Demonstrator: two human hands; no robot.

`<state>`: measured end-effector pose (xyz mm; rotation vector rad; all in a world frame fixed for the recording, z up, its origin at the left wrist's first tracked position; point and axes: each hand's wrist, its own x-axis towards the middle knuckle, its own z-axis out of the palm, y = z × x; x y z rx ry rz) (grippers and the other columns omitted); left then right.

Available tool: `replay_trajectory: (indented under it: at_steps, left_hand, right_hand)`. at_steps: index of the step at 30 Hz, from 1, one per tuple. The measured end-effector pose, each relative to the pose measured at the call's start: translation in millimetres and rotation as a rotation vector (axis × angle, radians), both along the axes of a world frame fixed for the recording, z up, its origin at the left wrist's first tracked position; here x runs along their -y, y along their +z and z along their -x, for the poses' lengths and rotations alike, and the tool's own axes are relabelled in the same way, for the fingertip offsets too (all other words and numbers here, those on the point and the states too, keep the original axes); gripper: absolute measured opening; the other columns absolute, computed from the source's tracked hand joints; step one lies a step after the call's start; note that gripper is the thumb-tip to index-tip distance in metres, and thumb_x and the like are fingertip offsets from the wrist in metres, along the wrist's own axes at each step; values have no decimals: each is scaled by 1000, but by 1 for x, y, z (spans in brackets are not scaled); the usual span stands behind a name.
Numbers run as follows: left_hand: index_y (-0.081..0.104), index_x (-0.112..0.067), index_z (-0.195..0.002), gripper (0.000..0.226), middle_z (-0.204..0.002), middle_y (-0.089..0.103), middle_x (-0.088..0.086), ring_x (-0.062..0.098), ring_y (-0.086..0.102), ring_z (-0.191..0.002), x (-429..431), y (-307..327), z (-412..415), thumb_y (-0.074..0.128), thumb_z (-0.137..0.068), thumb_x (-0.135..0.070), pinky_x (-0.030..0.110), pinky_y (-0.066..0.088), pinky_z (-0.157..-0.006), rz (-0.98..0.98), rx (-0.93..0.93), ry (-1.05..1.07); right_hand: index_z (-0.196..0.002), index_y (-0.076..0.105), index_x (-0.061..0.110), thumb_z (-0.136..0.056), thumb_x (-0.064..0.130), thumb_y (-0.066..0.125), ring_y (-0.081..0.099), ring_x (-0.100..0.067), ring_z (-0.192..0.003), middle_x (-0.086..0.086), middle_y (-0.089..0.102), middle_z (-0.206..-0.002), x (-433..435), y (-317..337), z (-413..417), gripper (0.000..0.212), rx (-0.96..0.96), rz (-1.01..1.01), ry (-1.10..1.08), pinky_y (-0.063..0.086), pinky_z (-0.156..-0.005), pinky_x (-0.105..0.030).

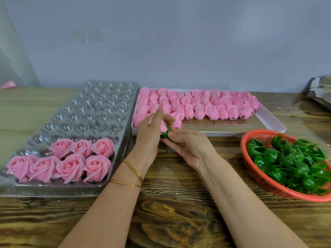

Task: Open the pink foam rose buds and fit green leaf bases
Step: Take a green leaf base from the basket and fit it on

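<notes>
Bench (179, 221) at 6. Finished roses (71, 158) sat in the clear tray (100, 104) at 8, red basket (249, 169) of spare bases (286, 158) at 3. Centre: my left hand (151, 130), fingers clamped round one pink bud (158, 122); right hand (190, 145), fingers pinched on a green leaf base (165, 134) touching the bud's bottom. My call: base going on. Best kept square to the stem end, pushed straight, petals not crushed. Box (272, 120) of waiting buds (215, 106) lay at 12, just behind my hands; nothing blocked them.
</notes>
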<state>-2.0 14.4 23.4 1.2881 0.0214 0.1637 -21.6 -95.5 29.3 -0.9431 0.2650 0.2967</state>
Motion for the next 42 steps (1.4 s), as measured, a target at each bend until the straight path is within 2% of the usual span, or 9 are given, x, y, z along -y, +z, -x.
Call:
replay_trajectory:
  at_steps: [4,9,13,19,24,28,32,36,42]
  left_hand:
    - [68,-15,-63,44,-65,65,3,12,62,-62,1,0,1,51,-99,-32,21,49,-57,-8,12,1]
    - [68,-17,-62,44,-65,64,3,12,62,-63,0,0,1,51,-99,-33,22,48,-55,-25,11,3]
    - [70,-22,-56,49,-62,65,0,12,61,-61,2,-1,0,50,-100,-33,24,48,-56,-37,13,18]
    - [70,-22,-57,46,-65,64,2,22,58,-74,4,-3,-2,51,-95,-39,36,44,-74,-40,28,21]
    - [70,-22,-56,50,-67,65,5,24,58,-77,4,-2,-2,50,-99,-36,37,43,-73,-36,-1,29]
    - [67,-23,-53,50,-63,64,3,27,55,-78,5,-1,-1,50,-98,-37,42,41,-75,-43,-9,39]
    - [63,-19,-55,49,-63,61,3,24,53,-79,4,0,-1,50,-99,-34,39,40,-77,-27,-8,47]
    - [58,-18,-55,48,-56,56,-2,10,50,-57,3,2,0,49,-100,-34,27,39,-62,25,-7,41]
    - [62,-19,-58,47,-60,58,-1,11,53,-62,0,3,0,49,-100,-36,26,40,-58,32,-34,14]
  right_hand:
    - [-104,64,-16,-86,-12,60,70,-28,-75,-23,69,-92,1,0,1,18,-4,38,18,60,-63,-24]
    - [-86,68,-7,-87,-10,61,71,-26,-69,-18,71,-79,1,1,2,8,-3,57,34,60,-63,-24]
    - [-90,66,-11,-86,-14,59,71,-24,-62,-18,70,-78,-2,1,1,8,3,41,2,59,-59,-22]
    - [-82,62,-8,-80,-25,56,71,-20,-62,-17,69,-75,-4,-3,-1,19,48,30,-35,60,-61,-25]
    - [-76,62,-1,-76,-24,63,67,-27,-68,-10,68,-63,-6,-6,1,23,128,199,-75,59,-74,-35]
    - [-76,62,3,-73,-21,68,63,-31,-81,-13,66,-71,-8,-6,1,24,165,286,-112,51,-91,-51]
    - [-78,64,0,-75,-21,66,65,-27,-74,-12,68,-71,-8,-7,0,21,173,206,-84,56,-81,-37]
    - [-87,64,-10,-86,-16,57,72,-24,-77,-19,71,-83,-7,-6,-4,9,88,-98,-2,61,-72,-28]
    - [-87,67,1,-91,-4,60,72,-21,-71,-16,71,-79,-4,-5,-2,10,13,-50,44,61,-68,-25]
